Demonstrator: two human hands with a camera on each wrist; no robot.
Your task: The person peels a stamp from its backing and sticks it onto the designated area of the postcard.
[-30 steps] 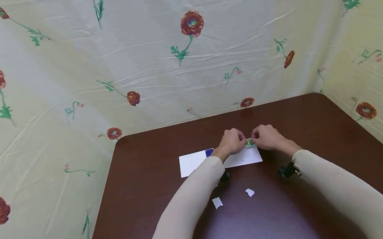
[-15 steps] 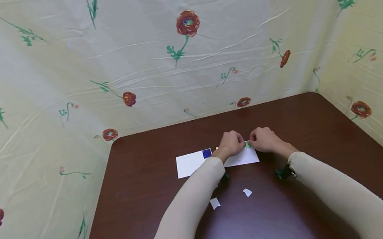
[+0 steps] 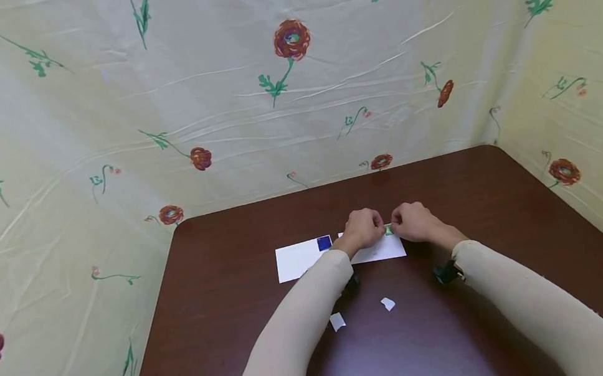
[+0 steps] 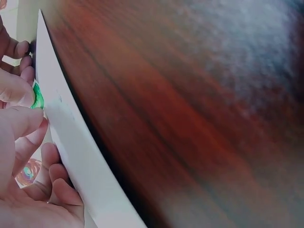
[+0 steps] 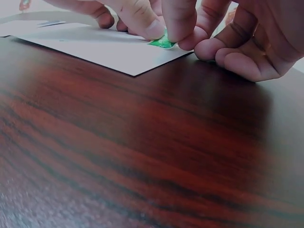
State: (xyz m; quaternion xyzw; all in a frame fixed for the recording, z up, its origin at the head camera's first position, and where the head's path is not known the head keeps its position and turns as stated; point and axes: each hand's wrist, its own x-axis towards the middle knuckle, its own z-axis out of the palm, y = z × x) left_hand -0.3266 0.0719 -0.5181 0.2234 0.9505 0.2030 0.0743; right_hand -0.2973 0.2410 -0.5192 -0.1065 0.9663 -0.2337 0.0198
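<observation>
Both hands meet over a small green stamp (image 3: pixel 388 230) at the top right corner of a white envelope (image 3: pixel 377 253). My left hand (image 3: pixel 365 228) pinches the stamp's left side between thumb and forefinger. On the other side my right hand (image 3: pixel 415 222) pinches its right edge, the remaining fingers curled near the table. In the right wrist view the green stamp (image 5: pixel 163 43) lies low against the envelope (image 5: pixel 109 52), partly covered by fingertips. The left wrist view has the stamp (image 4: pixel 38 97) between the two hands, just above the paper.
Left of this envelope lies a second white envelope (image 3: pixel 299 261) bearing a dark blue stamp (image 3: pixel 324 243). Two white paper scraps, one square (image 3: pixel 337 321) and one irregular (image 3: pixel 388 304), lie nearer on the brown table (image 3: pixel 239 321). A flowered curtain (image 3: pixel 234 96) surrounds the table's far sides.
The green stamp has come down closer to the envelope's corner, with both hands still at it. The whole head view has shifted slightly; the scraps stay where they lay.
</observation>
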